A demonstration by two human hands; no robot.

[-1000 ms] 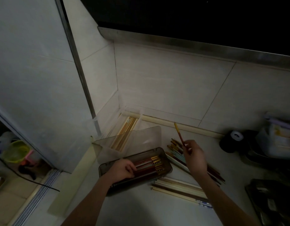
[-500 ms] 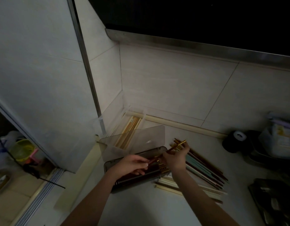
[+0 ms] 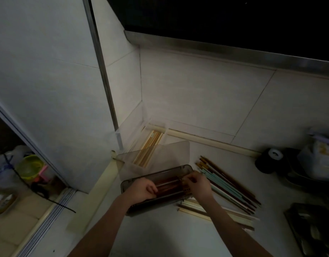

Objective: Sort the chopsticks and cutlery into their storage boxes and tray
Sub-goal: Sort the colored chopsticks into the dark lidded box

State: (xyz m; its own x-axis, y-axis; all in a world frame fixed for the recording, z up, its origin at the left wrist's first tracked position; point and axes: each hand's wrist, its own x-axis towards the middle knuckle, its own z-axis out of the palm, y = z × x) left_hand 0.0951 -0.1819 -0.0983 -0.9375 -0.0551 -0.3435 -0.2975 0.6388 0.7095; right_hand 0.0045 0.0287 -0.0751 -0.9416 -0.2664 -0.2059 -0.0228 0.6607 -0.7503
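Observation:
A smoky grey storage box (image 3: 130, 184) lies on the counter with its lid (image 3: 167, 154) propped open behind it. Dark red chopsticks (image 3: 169, 183) lie lengthwise inside. My left hand (image 3: 141, 190) is curled over the box's left part, fingers on the chopstick ends. My right hand (image 3: 198, 184) reaches over the box's right end and pinches a chopstick down among the others. A clear box of pale bamboo chopsticks (image 3: 150, 147) stands in the corner behind. Loose chopsticks (image 3: 228, 184), brown, teal and cream, lie fanned out to the right.
Tiled walls close the corner at back and left. A black tape roll (image 3: 269, 160) and a plastic bag (image 3: 321, 158) sit at the right, a dark tray (image 3: 311, 230) at the lower right. Left of the counter edge, the floor holds a green bowl (image 3: 29, 166).
My right hand carried one chopstick from the loose pile leftward and lowered it into the grey box. My left hand stayed at the box. The camera shifted slightly.

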